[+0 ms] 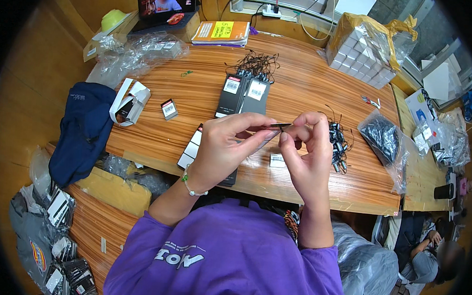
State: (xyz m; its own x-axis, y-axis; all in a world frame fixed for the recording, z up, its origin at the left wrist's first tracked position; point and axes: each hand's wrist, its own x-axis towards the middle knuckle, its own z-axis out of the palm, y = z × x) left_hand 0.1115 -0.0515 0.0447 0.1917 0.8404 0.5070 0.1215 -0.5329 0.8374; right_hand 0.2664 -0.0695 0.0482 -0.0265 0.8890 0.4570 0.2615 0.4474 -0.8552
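Above the table's front edge, my left hand (pixel 226 139) pinches a thin black flat piece (pixel 281 125), seen nearly edge-on. My right hand (pixel 309 151) meets it at the piece's right end, thumb and fingertips closed together; what they grip is too small to make out. Beyond my hands lie black flat packages (pixel 242 97) with white labels, black cords (pixel 259 65) spreading from their far ends. Labelled black packages (pixel 191 148) are partly covered by my left hand. To the right of my right hand is a tangle of black cords with small shiny ends (pixel 338 145).
At left are a small black box (pixel 168 108), white packaging (pixel 131 102) and a navy bag (pixel 82 131). A laptop (pixel 166 5) and notebooks (pixel 220 33) stand far back. Wrapped white boxes (pixel 361 55) and a plastic bag of black items (pixel 383 142) lie right. Another person (pixel 425 253) sits lower right.
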